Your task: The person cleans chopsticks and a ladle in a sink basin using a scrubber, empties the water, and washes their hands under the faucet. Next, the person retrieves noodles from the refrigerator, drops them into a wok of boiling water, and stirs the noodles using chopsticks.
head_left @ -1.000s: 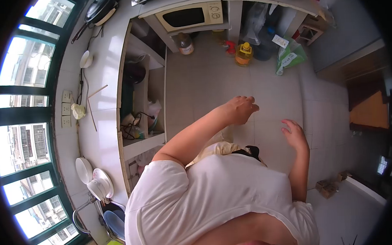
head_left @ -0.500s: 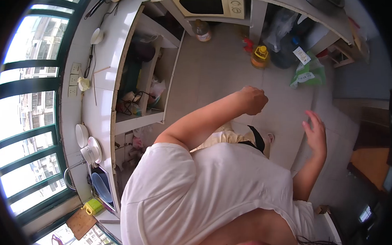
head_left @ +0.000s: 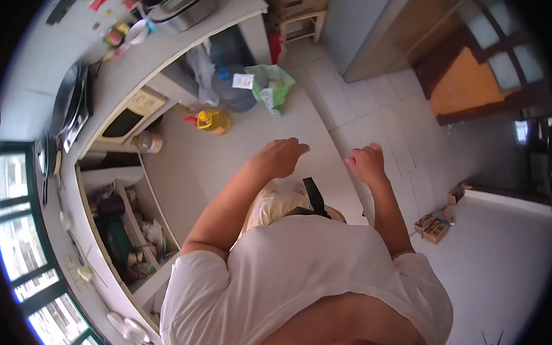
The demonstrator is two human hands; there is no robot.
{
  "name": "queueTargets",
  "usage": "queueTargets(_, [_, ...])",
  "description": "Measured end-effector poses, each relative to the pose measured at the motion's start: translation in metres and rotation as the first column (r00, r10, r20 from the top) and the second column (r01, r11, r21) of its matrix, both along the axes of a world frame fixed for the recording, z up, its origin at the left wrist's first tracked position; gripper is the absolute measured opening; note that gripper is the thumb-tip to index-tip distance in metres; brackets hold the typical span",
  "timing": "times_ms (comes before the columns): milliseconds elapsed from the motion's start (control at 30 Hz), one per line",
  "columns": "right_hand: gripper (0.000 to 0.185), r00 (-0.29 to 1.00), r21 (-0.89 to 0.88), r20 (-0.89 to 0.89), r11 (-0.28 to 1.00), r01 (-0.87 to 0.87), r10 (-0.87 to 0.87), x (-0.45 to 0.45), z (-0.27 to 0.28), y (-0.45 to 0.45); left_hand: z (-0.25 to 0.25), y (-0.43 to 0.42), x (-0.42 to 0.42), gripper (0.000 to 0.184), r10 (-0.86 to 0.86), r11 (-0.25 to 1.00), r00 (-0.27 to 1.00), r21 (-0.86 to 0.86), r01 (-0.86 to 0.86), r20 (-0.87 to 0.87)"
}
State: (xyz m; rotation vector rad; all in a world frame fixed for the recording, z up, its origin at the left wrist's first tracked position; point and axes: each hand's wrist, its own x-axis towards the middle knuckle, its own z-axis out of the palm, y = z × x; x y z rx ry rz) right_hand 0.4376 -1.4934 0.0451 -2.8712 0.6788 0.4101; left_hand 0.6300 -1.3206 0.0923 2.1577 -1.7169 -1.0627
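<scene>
Head view: at the far left, a window (head_left: pixel 24 242) with dark green frames borders the counter. A dark pan (head_left: pixel 70 97) rests on the stove at the bend of the counter. Below the counter, an open shelf unit (head_left: pixel 129 221) contains dark items and light-coloured plastic. The microwave (head_left: pixel 130 118) occupies a compartment to the upper right of this unit. A brown bottle (head_left: pixel 148 142) stands on the floor beside the microwave compartment.

The oil bottle (head_left: pixel 213 122), fitted with a yellow cap, stands upright on the floor, to the upper left of the left hand and well apart from it. The water jug (head_left: pixel 237 96) is positioned further right, at the opening under the counter. A white card (head_left: pixel 243 81) overlaps the jug and the edge of the green bag (head_left: pixel 275 90), which rests on the floor beside the jug.

Left hand (head_left: pixel 281 157): back uppermost, fingers bent and close together; whether they pinch anything cannot be told. The black strap (head_left: pixel 314 197) projects from the waist, between the forearms. Right hand (head_left: pixel 367 163): fingers curled, thumb set apart towards the left hand; the palm is hidden, so its contents cannot be determined. Cardboard boxes (head_left: pixel 434 228) rest at the lower right, beyond the right forearm
</scene>
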Motion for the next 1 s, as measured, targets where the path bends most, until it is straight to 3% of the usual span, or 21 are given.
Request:
queueTargets(33, [0.014, 0.981, 0.315, 0.107, 0.942, 0.118, -0.159, -0.021, -0.013, -0.01, 0.001, -0.02, -0.005, 0.046, -0.033, 0.999, 0.999, 0.007, 0.033, -0.024])
queueTargets(67, [0.014, 0.925, 0.601, 0.179, 0.781, 0.166, -0.335, -0.038, -0.024, -0.022, 0.001, -0.042, -0.007, 0.046, -0.065, 0.998, 0.997, 0.012, 0.065, -0.042])
queueTargets(100, [0.015, 0.833, 0.83, 0.195, 0.54, 0.142, -0.519, -0.054, -0.029, -0.031, 0.0, -0.062, -0.012, 0.045, -0.105, 0.994, 0.992, 0.023, 0.106, -0.065])
queueTargets(133, [0.021, 0.806, 0.861, 0.15, 0.476, 0.179, -0.573, -0.061, -0.023, -0.04, -0.008, -0.082, -0.017, 0.043, -0.163, 0.986, 0.987, -0.034, 0.162, -0.001])
queueTargets(200, [0.025, 0.828, 0.7, 0.185, 0.663, 0.268, -0.53, -0.075, -0.01, -0.065, -0.029, -0.125, -0.027, 0.038, -0.257, 0.949, 0.959, -0.156, 0.274, 0.122])
queueTargets(233, [0.027, 0.841, 0.598, 0.189, 0.739, 0.311, -0.506, -0.08, -0.003, -0.081, -0.029, -0.151, -0.032, 0.039, -0.314, 0.938, 0.945, -0.124, 0.324, 0.093])
queueTargets(333, [0.028, 0.784, 0.524, 0.294, 0.778, 0.346, -0.547, -0.089, 0.028, -0.126, -0.028, -0.235, -0.049, 0.039, -0.449, 0.893, 0.894, -0.04, 0.449, 0.011])
queueTargets(433, [0.029, 0.694, 0.516, 0.315, 0.73, 0.448, -0.648, -0.108, 0.054, -0.169, -0.055, -0.321, -0.06, 0.027, -0.613, 0.788, 0.79, -0.061, 0.613, 0.017])
queueTargets(533, [0.03, 0.648, 0.775, -0.119, 0.338, 0.534, -0.752, -0.155, 0.076, -0.24, -0.029, -0.427, -0.084, 0.015, -0.698, 0.713, 0.716, -0.068, 0.698, 0.031])
queueTargets(633, [0.03, 0.26, 0.912, 0.254, 0.32, 0.256, -0.932, -0.189, 0.043, -0.262, -0.009, -0.487, -0.104, 0.012, -0.714, 0.686, 0.698, -0.149, 0.712, 0.046])
queueTargets(667, [0.034, 0.239, 0.718, 0.38, 0.448, 0.533, -0.893, -0.195, 0.035, -0.271, -0.007, -0.509, -0.108, 0.014, -0.687, 0.707, 0.726, -0.202, 0.678, 0.033])
queueTargets(767, [0.033, 0.222, 0.563, 0.389, 0.421, 0.711, -0.894, -0.223, 0.02, -0.301, -0.016, -0.574, -0.118, 0.02, -0.601, 0.75, 0.796, -0.39, 0.534, -0.066])
queueTargets(833, [0.031, 0.185, 0.699, 0.309, 0.354, 0.621, -0.933, -0.245, 0.006, -0.331, -0.022, -0.631, -0.117, 0.027, -0.545, 0.762, 0.81, -0.531, 0.372, -0.215])
queueTargets(867, [0.03, 0.178, 0.758, 0.265, 0.319, 0.569, -0.948, -0.256, -0.001, -0.349, -0.021, -0.661, -0.117, 0.041, -0.478, 0.811, 0.847, -0.488, 0.322, -0.235])
queueTargets(1000, [0.03, 0.285, 0.649, 0.286, 0.404, 0.645, -0.915, -0.301, -0.037, -0.438, -0.039, -0.795, -0.12, 0.065, -0.123, 0.822, 0.942, -0.564, -0.08, -0.314])
